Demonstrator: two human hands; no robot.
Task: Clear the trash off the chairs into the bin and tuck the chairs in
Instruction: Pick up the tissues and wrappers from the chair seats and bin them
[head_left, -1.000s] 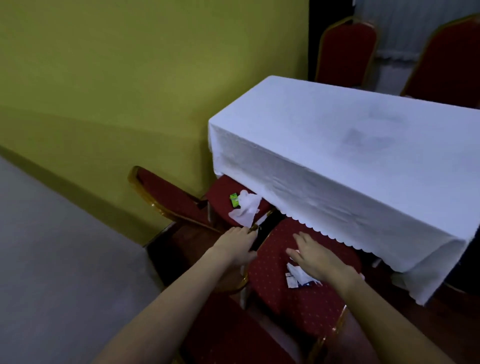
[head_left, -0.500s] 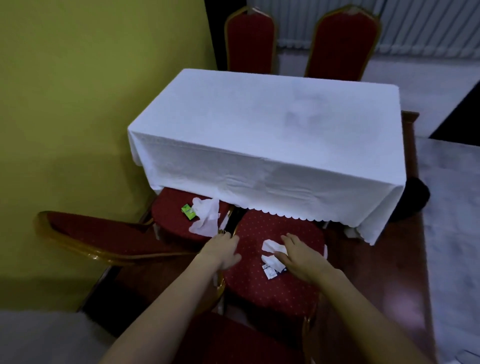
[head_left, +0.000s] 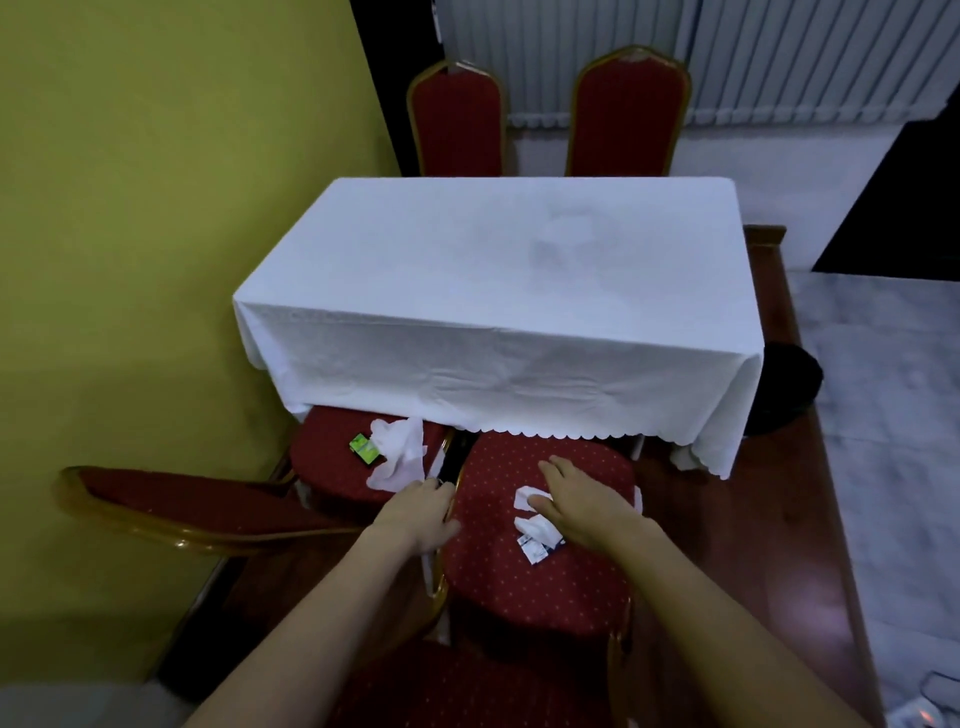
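Two red chairs stand half under the white-clothed table (head_left: 493, 270). The left chair's seat (head_left: 327, 467) holds a crumpled white tissue (head_left: 400, 457) and a small green packet (head_left: 363, 448). The nearer right chair's dotted seat (head_left: 519, 577) carries white paper scraps (head_left: 535, 530). My right hand (head_left: 582, 509) lies flat on those scraps, fingers spread. My left hand (head_left: 421, 512) is curled over that seat's left edge, just below the tissue. A dark round bin (head_left: 789, 384) sits on the floor right of the table, partly hidden by the cloth.
The left chair's backrest (head_left: 197, 504) juts out toward the yellow wall (head_left: 156, 260). Two more red chairs (head_left: 457, 119) stand behind the table. A raised wooden floor (head_left: 753, 545) runs along the right, with grey floor beyond it.
The view has swung right and pulled back, bringing the whole table and the bin into sight. My right hand has spread flatter over the scraps. My left hand stays at the seat edge.
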